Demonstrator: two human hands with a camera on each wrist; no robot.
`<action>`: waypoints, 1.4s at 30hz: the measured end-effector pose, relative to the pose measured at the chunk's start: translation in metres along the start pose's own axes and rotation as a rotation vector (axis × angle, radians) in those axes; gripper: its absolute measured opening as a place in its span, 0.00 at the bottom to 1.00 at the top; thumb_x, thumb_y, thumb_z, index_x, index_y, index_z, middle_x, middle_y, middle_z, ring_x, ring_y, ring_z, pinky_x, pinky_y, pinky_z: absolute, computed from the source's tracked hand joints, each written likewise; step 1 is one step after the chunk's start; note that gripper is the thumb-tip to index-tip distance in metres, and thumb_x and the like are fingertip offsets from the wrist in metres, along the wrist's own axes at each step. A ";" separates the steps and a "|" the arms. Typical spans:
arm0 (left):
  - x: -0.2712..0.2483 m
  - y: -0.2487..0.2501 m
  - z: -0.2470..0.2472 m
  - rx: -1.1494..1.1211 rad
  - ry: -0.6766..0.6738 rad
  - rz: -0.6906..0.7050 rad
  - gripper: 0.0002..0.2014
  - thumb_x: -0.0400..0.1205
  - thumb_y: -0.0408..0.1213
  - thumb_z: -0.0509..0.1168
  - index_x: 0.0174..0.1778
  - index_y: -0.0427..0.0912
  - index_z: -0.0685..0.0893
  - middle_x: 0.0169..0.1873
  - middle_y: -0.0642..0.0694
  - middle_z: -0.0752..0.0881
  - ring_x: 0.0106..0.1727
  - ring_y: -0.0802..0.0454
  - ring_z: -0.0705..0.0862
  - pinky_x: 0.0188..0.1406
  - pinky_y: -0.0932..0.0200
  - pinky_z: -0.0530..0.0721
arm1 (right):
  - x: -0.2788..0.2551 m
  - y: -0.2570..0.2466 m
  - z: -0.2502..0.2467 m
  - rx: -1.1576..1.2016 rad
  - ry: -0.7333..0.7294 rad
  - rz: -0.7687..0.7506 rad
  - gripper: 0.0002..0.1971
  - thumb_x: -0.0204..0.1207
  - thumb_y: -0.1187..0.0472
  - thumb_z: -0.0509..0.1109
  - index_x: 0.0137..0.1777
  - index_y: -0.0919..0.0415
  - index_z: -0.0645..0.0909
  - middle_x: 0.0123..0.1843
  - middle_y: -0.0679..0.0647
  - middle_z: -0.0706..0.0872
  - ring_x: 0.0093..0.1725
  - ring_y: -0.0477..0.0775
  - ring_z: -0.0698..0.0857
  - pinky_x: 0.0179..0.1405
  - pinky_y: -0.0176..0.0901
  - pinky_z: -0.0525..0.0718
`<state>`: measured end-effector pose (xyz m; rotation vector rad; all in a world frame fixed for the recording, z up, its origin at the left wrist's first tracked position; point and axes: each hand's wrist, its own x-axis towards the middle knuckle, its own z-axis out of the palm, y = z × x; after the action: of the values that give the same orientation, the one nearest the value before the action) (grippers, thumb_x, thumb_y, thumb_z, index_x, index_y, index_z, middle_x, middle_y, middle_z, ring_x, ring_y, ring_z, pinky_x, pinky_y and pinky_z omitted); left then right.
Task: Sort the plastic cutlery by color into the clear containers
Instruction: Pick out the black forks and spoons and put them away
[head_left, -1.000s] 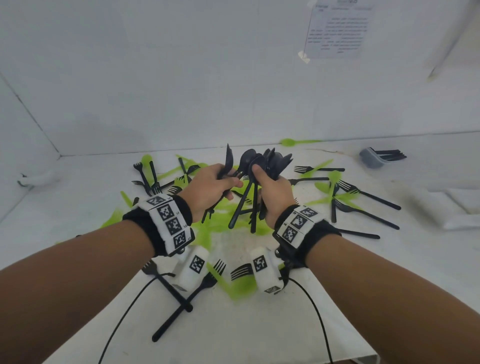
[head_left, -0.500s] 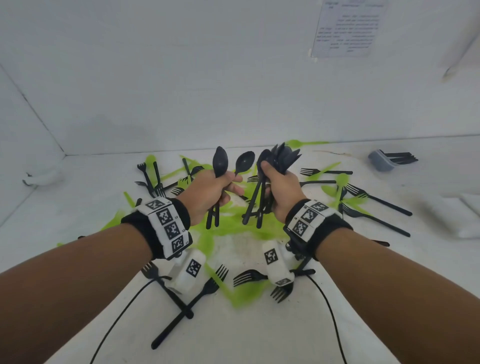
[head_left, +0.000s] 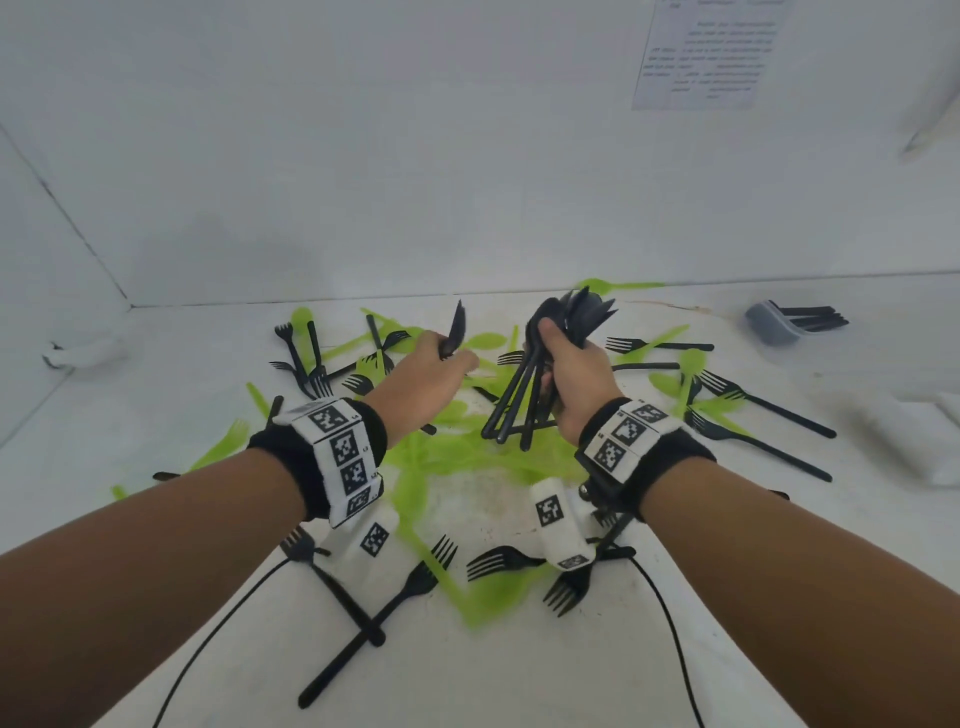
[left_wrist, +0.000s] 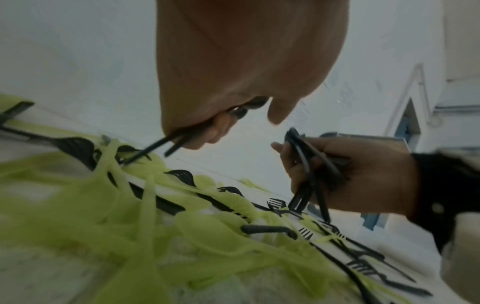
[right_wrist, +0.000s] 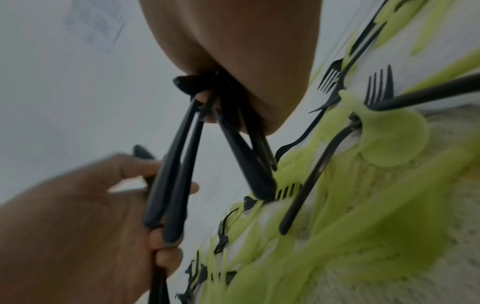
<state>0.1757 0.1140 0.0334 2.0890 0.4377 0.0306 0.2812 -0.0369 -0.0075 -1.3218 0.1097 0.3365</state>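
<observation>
Black and lime-green plastic cutlery lies scattered on the white table (head_left: 519, 675). My right hand (head_left: 569, 364) grips a bundle of black cutlery (head_left: 576, 314) upright above the green pile (head_left: 467, 452), heads up and handles (head_left: 511, 410) fanning down. To its left, my left hand (head_left: 441, 364) holds black spoons (head_left: 457, 325), seen edge on. In the left wrist view two black handles (left_wrist: 179, 140) stick out below the left hand (left_wrist: 233, 61). The right wrist view shows the bundle's handles (right_wrist: 244, 156) hanging from my right hand (right_wrist: 233, 51). A clear container (head_left: 771, 327) at the far right holds black cutlery.
Loose black forks (head_left: 753, 415) lie right of the pile, more at the back left (head_left: 306, 364) and near the front (head_left: 415, 577). Pale objects sit at the far left (head_left: 83, 356) and the right edge (head_left: 935, 415). White walls close the back and left. Wrist cables trail forward.
My hands, close together a second ago, have drawn a little apart. The spoons in my left hand have turned edge on. My right hand keeps its bundle.
</observation>
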 end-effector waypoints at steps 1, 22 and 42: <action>0.002 0.000 0.001 0.071 -0.014 0.019 0.17 0.91 0.47 0.54 0.68 0.40 0.76 0.51 0.46 0.77 0.51 0.47 0.76 0.52 0.49 0.74 | -0.004 0.001 0.004 -0.025 -0.034 -0.015 0.14 0.83 0.48 0.73 0.54 0.61 0.85 0.41 0.58 0.79 0.22 0.46 0.72 0.19 0.37 0.74; 0.011 -0.011 0.006 -0.339 0.066 0.016 0.06 0.89 0.34 0.66 0.59 0.40 0.86 0.47 0.45 0.92 0.41 0.54 0.89 0.46 0.63 0.88 | -0.008 -0.006 0.006 0.008 0.011 -0.066 0.09 0.84 0.52 0.73 0.48 0.57 0.83 0.34 0.51 0.76 0.24 0.47 0.69 0.27 0.43 0.72; 0.000 0.043 0.041 -0.598 -0.360 0.002 0.06 0.85 0.26 0.59 0.52 0.39 0.78 0.40 0.40 0.78 0.40 0.46 0.80 0.44 0.53 0.80 | -0.038 -0.015 -0.010 0.035 -0.320 0.045 0.11 0.85 0.52 0.72 0.52 0.61 0.85 0.30 0.50 0.80 0.23 0.46 0.72 0.22 0.36 0.73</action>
<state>0.1969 0.0599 0.0470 1.4645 0.1737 -0.1897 0.2506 -0.0564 0.0140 -1.2172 -0.1234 0.5778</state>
